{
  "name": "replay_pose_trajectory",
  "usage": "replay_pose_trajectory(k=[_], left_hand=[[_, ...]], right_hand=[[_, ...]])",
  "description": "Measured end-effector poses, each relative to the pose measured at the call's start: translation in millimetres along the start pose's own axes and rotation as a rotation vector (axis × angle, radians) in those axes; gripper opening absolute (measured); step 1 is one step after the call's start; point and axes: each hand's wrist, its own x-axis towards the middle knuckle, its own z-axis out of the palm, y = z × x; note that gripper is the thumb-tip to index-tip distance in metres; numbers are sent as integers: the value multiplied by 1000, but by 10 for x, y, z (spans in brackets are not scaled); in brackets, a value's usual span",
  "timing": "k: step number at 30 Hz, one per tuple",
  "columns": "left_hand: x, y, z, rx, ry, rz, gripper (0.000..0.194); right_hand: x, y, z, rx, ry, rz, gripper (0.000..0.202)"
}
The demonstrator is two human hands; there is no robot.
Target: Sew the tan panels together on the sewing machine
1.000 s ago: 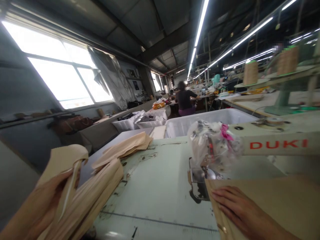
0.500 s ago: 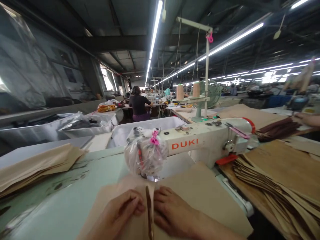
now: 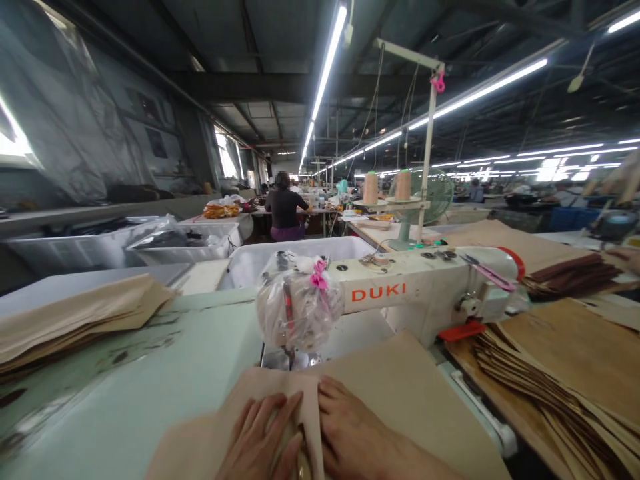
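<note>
Tan fabric-like panels (image 3: 400, 380) lie on the pale green table in front of a white sewing machine (image 3: 425, 287). My left hand (image 3: 265, 433) rests flat on the left piece, fingers stretched out. Beside its thumb shows part of a narrow brown strip with a shiny gold-coloured bit (image 3: 302, 457); the rest is covered. My right hand (image 3: 355, 427) lies palm down on the right panel, against the raised edge between the hands; its thumb is hidden. Both hands are just in front of the needle area, where clear plastic (image 3: 300, 310) wraps the machine head.
Stacked tan pieces (image 3: 75, 313) lie at left, and a thick layered stack (image 3: 565, 373) at right. Behind the machine stand a white bin (image 3: 300, 250), thread cones (image 3: 371, 188) and a green fan (image 3: 435, 197). A person (image 3: 286, 210) sits farther back; another hand (image 3: 627, 257) shows at far right.
My left hand has gone from curled fingers to lying flat, covering most of the brown strip. The panel's far edge has drawn back from the needle area, baring the metal plate.
</note>
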Motion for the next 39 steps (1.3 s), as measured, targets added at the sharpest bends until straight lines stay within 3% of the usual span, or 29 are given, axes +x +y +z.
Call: replay_pose_trajectory(k=[4, 9, 12, 14, 18, 22, 28, 33, 39], left_hand=[[173, 55, -94, -134, -15, 24, 64], [502, -78, -73, -199, 211, -152, 38], [728, -146, -174, -198, 227, -220, 29], [759, -142, -260, -218, 199, -232, 27], [478, -62, -311, -256, 128, -237, 26], [188, -25, -220, -195, 96, -209, 49], [107, 21, -247, -130, -48, -125, 61], [-62, 73, -314, -78, -39, -42, 73], [-66, 64, -322, -91, -45, -49, 68]], right_hand=[[-4, 10, -6, -21, -10, -1, 30], [25, -71, -111, 2, -11, 22, 35], [30, -125, -172, 29, -16, 50, 35], [21, -138, -188, 39, -26, 70, 36], [-11, -115, -168, 35, -65, 77, 45], [-16, -85, -148, -6, -80, 59, 47], [8, -112, -165, 12, -69, 72, 43], [-6, -107, -155, 6, -67, 70, 45], [-2, -114, -170, 3, -82, 61, 49]])
